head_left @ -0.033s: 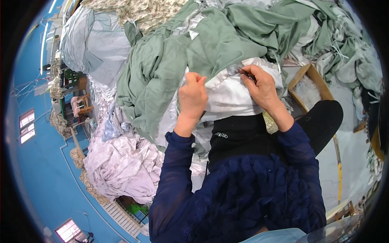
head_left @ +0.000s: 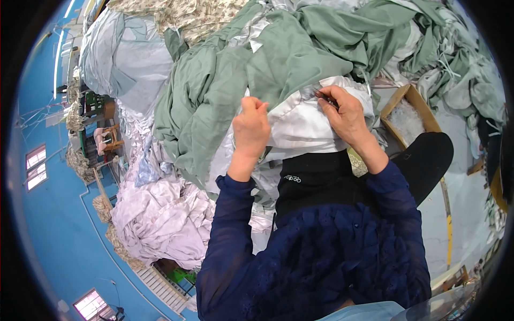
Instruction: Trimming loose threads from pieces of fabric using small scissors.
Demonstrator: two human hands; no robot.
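Their left hand [head_left: 251, 128] has edged toward nine o'clock, fist closed (contents hidden); the right hand [head_left: 347, 115] pinches a small dark object [head_left: 323, 98]. White cloth [head_left: 302, 125], at the lap's [head_left: 316, 184] twelve o'clock, looks soft, light, best gripped by its edge.

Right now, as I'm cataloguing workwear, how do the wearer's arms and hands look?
The left sleeve and right sleeve are loose, sheer navy blue fabric, ending short of the wrists. The left hand and right hand are bare; no gloves or watches show.
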